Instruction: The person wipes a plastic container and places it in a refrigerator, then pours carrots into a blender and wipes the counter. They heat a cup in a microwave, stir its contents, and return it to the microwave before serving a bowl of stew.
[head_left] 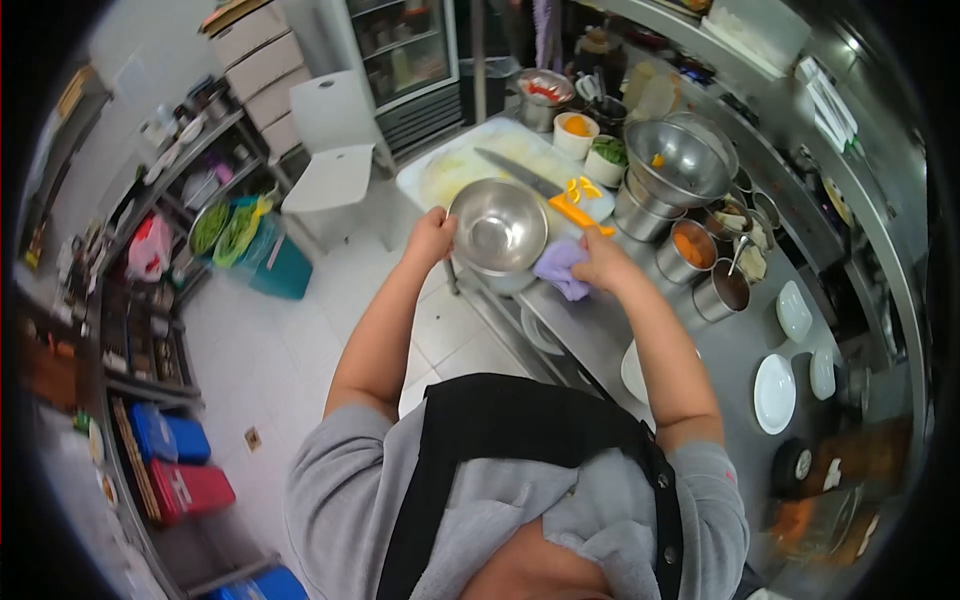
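Observation:
My left hand (432,238) is closed on the rim of a shiny metal mixing bowl (500,222), which is tilted so that its bare inside faces me. In my right hand (605,262) is a bunched purple cloth (564,268), close to the bowl's right side. Behind them lies a white cutting board (450,165) with a large knife (520,172) across it, its orange handle (578,213) pointing toward my right hand. Cut orange pieces (580,188) rest on a small plate by the knife.
Metal pots (687,250) and a large steel bowl (682,160) crowd the counter's back right. White dishes (775,393) stand farther right. A white chair (332,150) and a teal bin (275,262) with greens are on the left. An overhead shelf edge (720,70) runs above the counter.

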